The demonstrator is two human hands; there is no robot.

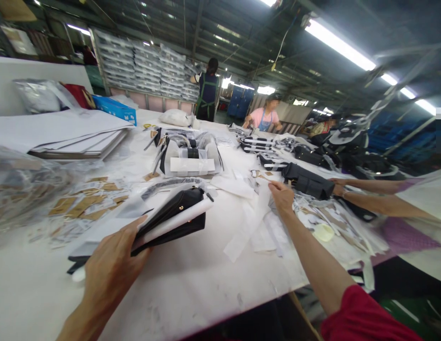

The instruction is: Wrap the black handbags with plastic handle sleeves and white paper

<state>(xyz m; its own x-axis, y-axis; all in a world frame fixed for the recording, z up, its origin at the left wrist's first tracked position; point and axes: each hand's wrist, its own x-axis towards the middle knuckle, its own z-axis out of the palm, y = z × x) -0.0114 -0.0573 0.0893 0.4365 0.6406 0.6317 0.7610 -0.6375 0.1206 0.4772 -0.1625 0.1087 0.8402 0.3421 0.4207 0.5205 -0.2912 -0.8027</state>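
My left hand [117,253] is wrapped round a black handbag [184,201] tilted above the white table. White sheet wrapping [184,218] lies between the bag's dark layers, and small gold studs show on it. Clear film covers its curved handle. Off to the right, my right hand [283,199] pinches the top of a white paper strip [247,229], which trails down onto the tabletop. Other thin white sheets [266,239] lie just beneath that hand.
Brown tags [83,201] are scattered at left, before stacked white boards [74,137]. A film-wrapped bag [192,154] stands ahead. At right, a co-worker's hands [337,187] touch a black bag [307,180]. Two people work farther back, near stacked packages [142,64].
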